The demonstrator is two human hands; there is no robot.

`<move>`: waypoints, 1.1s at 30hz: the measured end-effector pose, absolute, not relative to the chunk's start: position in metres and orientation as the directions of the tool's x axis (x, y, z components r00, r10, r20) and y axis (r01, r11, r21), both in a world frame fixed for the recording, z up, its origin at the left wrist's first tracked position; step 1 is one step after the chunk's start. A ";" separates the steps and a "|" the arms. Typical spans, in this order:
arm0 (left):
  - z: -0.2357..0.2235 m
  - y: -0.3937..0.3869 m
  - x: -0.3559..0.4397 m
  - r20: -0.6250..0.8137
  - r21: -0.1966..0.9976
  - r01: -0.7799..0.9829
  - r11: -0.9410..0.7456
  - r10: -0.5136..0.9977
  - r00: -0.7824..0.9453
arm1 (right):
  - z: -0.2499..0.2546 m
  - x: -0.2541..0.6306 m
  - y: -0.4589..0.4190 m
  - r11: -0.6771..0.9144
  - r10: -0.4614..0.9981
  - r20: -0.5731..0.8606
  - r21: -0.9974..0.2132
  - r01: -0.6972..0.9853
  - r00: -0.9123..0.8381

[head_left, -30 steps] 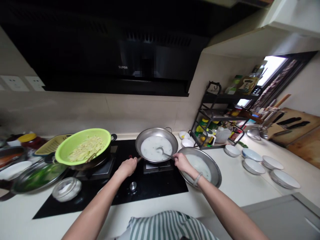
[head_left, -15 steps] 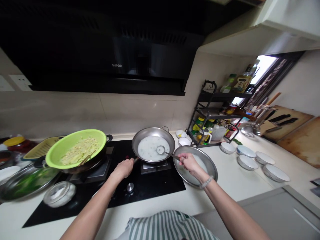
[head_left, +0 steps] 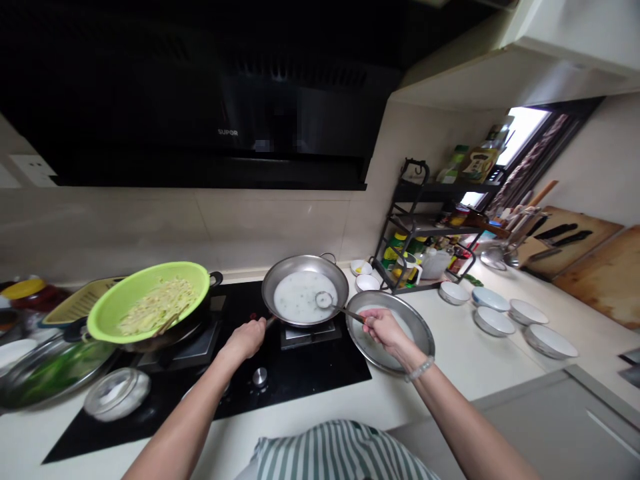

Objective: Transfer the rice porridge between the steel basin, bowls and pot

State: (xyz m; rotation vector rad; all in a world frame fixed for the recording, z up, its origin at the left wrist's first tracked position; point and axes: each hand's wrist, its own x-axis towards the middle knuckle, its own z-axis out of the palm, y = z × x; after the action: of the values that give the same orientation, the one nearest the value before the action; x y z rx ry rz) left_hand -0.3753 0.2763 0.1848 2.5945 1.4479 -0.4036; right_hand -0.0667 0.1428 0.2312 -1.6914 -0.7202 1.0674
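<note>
A steel wok (head_left: 277, 275) sits over the right burner with a cloudy white liquid (head_left: 295, 300) in it. My left hand (head_left: 249, 337) is closed around the wok's handle at its front left. In my right hand (head_left: 381, 327) is the handle of a ladle (head_left: 325, 300), whose bowl rests at the surface of the liquid, toward the right side. Under that hand, on the counter, stands a wide metal basin (head_left: 426, 333) holding some whitish liquid.
A green plastic basket (head_left: 97, 327) of pale shredded food, with chopsticks, sits on a pan on the left burner. A glass jar (head_left: 117, 393) stands in front. Several bowls (head_left: 494, 322) are at the right, near a black spice rack (head_left: 415, 227). A range hood (head_left: 200, 100) hangs overhead.
The ladle's bowl has shifted slightly right within the liquid, along with my right hand. My left hand keeps its hold on the wok handle. The view has turned slightly.
</note>
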 end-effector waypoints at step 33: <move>0.181 0.279 -0.376 -0.314 -0.013 0.846 -0.534 0.805 0.503 | 0.174 0.042 0.005 -0.437 0.748 0.421 -0.270 0.858 0.513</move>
State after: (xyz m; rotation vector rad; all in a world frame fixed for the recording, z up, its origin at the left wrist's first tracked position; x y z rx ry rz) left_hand -0.3760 0.2791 0.1808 2.5978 1.4359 -0.4276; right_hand 0.0417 0.0050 0.1736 -2.3087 -1.3165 -0.3305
